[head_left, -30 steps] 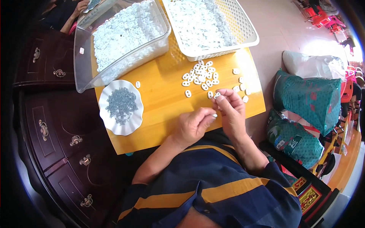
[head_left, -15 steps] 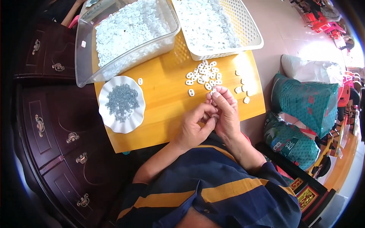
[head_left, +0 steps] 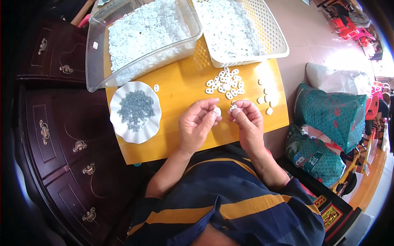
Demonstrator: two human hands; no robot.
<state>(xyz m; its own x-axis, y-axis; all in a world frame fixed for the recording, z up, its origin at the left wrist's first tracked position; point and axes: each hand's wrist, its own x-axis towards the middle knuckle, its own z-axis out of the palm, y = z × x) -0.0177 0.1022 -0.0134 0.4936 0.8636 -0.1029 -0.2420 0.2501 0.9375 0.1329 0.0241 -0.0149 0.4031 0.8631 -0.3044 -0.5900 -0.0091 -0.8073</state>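
My left hand (head_left: pixel 194 126) is closed in a pinch on a small white oval piece (head_left: pixel 217 110) between thumb and fingertips. To its right, my right hand (head_left: pixel 249 123) pinches another small white piece (head_left: pixel 233 107), which shows a dark opening; the rest is behind the fingers. A gap of bare tabletop separates the two hands. Just beyond them lies a loose pile of white oval two-hole pieces (head_left: pixel 226 86). At the left, a white scalloped dish (head_left: pixel 153 125) holds many small grey metallic-looking pieces (head_left: pixel 135 107).
Across the yellow table (head_left: pixel 176 139), a clear plastic bin (head_left: pixel 141 67) and a cream perforated basket (head_left: pixel 250 60) hold heaps of white pieces. Several white pieces (head_left: pixel 267 98) lie at the right. Dark drawers (head_left: pixel 61 139) flank the left; green bags (head_left: pixel 328 115) stand right of the table.
My hands have drawn apart from each other. The left one moved to the left and up, and a white piece now shows in its fingertips. The view has shifted slightly.
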